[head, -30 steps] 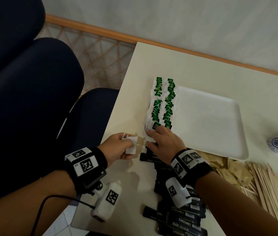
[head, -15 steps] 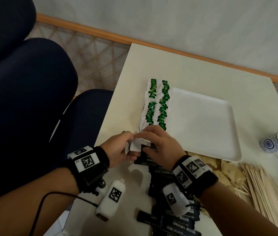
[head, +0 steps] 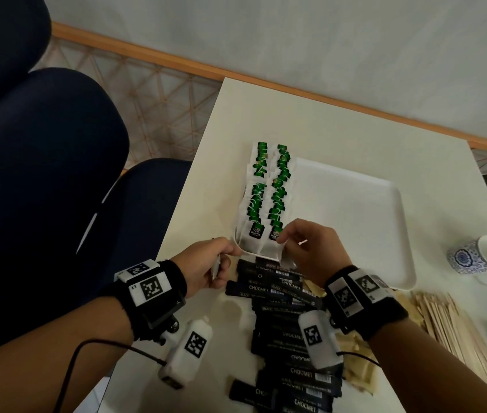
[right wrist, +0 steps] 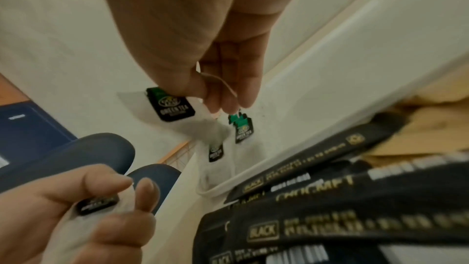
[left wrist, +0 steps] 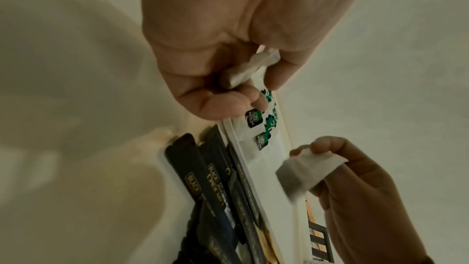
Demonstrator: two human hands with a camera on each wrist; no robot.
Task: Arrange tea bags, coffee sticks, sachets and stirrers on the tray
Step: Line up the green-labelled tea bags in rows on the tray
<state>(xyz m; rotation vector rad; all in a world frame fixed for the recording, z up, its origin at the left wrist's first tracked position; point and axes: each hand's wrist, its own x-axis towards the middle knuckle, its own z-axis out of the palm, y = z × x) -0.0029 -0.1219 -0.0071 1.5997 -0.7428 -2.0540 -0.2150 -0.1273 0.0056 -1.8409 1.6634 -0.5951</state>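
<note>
My right hand (head: 310, 251) pinches a green tea bag (head: 270, 248) just above the near end of the 2 rows on the tray (head: 379, 234). My left hand (head: 206, 265) grips another tea bag (right wrist: 101, 206), just left of that corner.

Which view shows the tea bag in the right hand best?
Right wrist: the tea bag hangs pinched under the right hand, label showing. Left wrist shows its blank side; head shows only a corner.
</note>
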